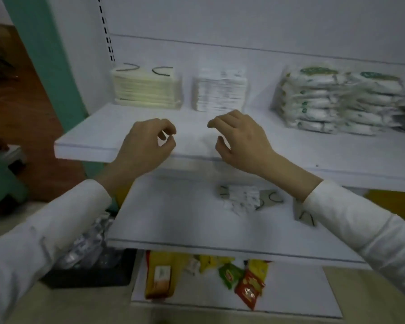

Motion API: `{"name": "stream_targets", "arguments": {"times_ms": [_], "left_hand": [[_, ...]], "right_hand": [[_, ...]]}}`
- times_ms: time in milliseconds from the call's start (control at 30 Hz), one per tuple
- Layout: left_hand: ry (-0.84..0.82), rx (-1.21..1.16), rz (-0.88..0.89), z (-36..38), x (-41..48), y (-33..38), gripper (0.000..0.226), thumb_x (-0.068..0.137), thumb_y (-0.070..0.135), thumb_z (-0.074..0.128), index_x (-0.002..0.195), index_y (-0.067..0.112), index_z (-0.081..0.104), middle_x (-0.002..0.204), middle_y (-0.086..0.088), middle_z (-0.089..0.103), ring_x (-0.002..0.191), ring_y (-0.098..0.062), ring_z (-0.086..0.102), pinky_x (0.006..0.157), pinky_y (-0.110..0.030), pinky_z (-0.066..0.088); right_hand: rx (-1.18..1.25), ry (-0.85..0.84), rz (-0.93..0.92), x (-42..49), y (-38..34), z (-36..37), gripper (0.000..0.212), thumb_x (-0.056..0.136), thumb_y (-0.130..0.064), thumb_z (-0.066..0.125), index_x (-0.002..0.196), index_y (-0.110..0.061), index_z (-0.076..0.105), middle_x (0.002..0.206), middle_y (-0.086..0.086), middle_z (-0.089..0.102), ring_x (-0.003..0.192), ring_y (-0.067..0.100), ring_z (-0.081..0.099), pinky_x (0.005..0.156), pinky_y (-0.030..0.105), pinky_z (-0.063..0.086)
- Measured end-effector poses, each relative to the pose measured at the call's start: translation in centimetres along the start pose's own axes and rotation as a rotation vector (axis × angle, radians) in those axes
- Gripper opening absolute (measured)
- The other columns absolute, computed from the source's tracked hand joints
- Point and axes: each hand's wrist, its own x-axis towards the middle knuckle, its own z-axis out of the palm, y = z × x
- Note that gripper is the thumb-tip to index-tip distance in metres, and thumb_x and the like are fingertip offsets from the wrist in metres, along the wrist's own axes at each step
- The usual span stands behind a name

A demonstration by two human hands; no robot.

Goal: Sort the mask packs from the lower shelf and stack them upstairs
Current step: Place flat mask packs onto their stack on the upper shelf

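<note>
- Left hand (147,143) and right hand (240,136) hover mid-frame, fingers loosely curled, holding nothing.
- Mask packs (242,198) lie loose lower centre, probably awaiting the sorted stacks (147,87) above.

Two hands (147,142) (242,136), three shelves (89,142) (173,220) (297,293)

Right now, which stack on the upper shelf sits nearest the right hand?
The white stack in the middle, just behind the right hand; the cream stack and the green-printed packs lie farther off to either side.
</note>
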Motion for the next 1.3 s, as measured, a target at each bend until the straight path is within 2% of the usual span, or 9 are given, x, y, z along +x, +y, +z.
{"name": "stream_targets", "arguments": {"times_ms": [133, 233, 367, 633, 833, 967, 1100, 1200, 1300], "left_hand": [[-0.026, -0.066, -0.011, 2.5, -5.8, 1.8, 0.011, 0.080, 0.009, 0.063, 0.090, 0.008, 0.067, 0.081, 0.000, 0.066, 0.066, -0.009, 0.055, 0.064, -0.018, 0.045], [-0.139, -0.099, -0.102, 5.4, -9.4, 0.8, 0.012, 0.083, 0.014, 0.061, 0.093, 0.012, 0.067, 0.086, 0.004, 0.064, 0.072, -0.007, 0.057, 0.065, -0.021, 0.046], [-0.278, -0.130, -0.274, 10.4, -13.0, -1.6, 0.015, 0.084, 0.006, 0.065, 0.097, 0.011, 0.067, 0.092, 0.000, 0.065, 0.077, -0.012, 0.058, 0.070, -0.022, 0.046], [-0.506, -0.216, -0.433, 22.1, -14.8, -4.3, 0.018, 0.086, 0.004, 0.061, 0.103, 0.005, 0.065, 0.098, -0.006, 0.065, 0.080, -0.019, 0.060, 0.073, -0.025, 0.047], [-0.547, -0.270, -0.487, 30.0, -15.1, -4.3, 0.014, 0.083, -0.001, 0.062, 0.094, 0.006, 0.067, 0.093, -0.006, 0.067, 0.074, -0.016, 0.060, 0.065, -0.006, 0.039], [-0.486, -0.273, -0.574, 34.4, -15.4, -3.0, 0.013, 0.082, -0.002, 0.063, 0.089, 0.008, 0.068, 0.088, -0.004, 0.068, 0.071, -0.012, 0.060, 0.065, -0.006, 0.038], [-0.392, -0.274, -0.614, 37.9, -16.0, -1.7, 0.017, 0.080, -0.005, 0.063, 0.084, 0.010, 0.068, 0.082, 0.002, 0.066, 0.067, 0.002, 0.059, 0.063, 0.000, 0.037], [-0.367, -0.292, -0.655, 39.2, -16.6, -1.3, 0.019, 0.081, -0.006, 0.063, 0.084, 0.013, 0.067, 0.081, 0.003, 0.065, 0.069, 0.002, 0.058, 0.064, 0.001, 0.038], [-0.350, -0.293, -0.671, 39.3, -16.8, -1.3, 0.023, 0.081, -0.005, 0.063, 0.083, 0.017, 0.064, 0.079, 0.009, 0.063, 0.073, 0.001, 0.058, 0.064, 0.000, 0.039]], "right_hand": [[0.064, -0.082, -0.118, -8.0, -1.1, -0.3, 0.029, 0.076, -0.004, 0.049, 0.098, -0.003, 0.068, 0.095, 0.010, 0.068, 0.082, 0.031, 0.060, 0.061, 0.035, 0.044], [0.083, -0.203, -0.159, -13.5, -1.4, 1.6, 0.025, 0.076, -0.005, 0.053, 0.096, -0.004, 0.069, 0.091, 0.009, 0.069, 0.082, 0.029, 0.062, 0.061, 0.033, 0.046], [0.160, -0.347, -0.049, -18.8, -0.7, 6.0, 0.032, 0.076, -0.009, 0.044, 0.093, -0.007, 0.071, 0.086, 0.006, 0.070, 0.077, 0.025, 0.064, 0.058, 0.027, 0.047], [0.217, -0.576, 0.293, -25.9, 3.6, 14.9, 0.037, 0.076, -0.015, 0.038, 0.090, -0.009, 0.073, 0.080, 0.005, 0.071, 0.073, 0.026, 0.065, 0.052, 0.026, 0.052], [0.277, -0.667, 0.875, -30.1, 9.2, 20.5, 0.025, 0.092, -0.011, 0.050, 0.110, -0.010, 0.068, 0.102, 0.013, 0.069, 0.095, 0.032, 0.062, 0.076, 0.035, 0.052], [0.295, -0.665, 1.122, -31.9, 14.5, 25.0, 0.026, 0.093, -0.012, 0.049, 0.104, -0.009, 0.072, 0.099, 0.015, 0.070, 0.091, 0.035, 0.064, 0.079, 0.033, 0.052], [0.287, -0.684, 1.226, -31.1, 19.3, 29.8, 0.028, 0.095, -0.012, 0.043, 0.099, 0.000, 0.069, 0.103, 0.020, 0.068, 0.096, 0.036, 0.062, 0.073, 0.031, 0.045], [0.305, -0.691, 1.287, -29.5, 21.2, 33.0, 0.033, 0.096, -0.021, 0.045, 0.115, 0.002, 0.060, 0.118, 0.020, 0.062, 0.111, 0.036, 0.056, 0.077, 0.029, 0.039], [0.420, -0.664, 1.410, -28.3, 21.9, 35.2, 0.058, 0.091, -0.038, 0.058, 0.131, 0.002, 0.043, 0.132, 0.017, 0.053, 0.120, 0.032, 0.052, 0.084, 0.028, 0.040]]}}
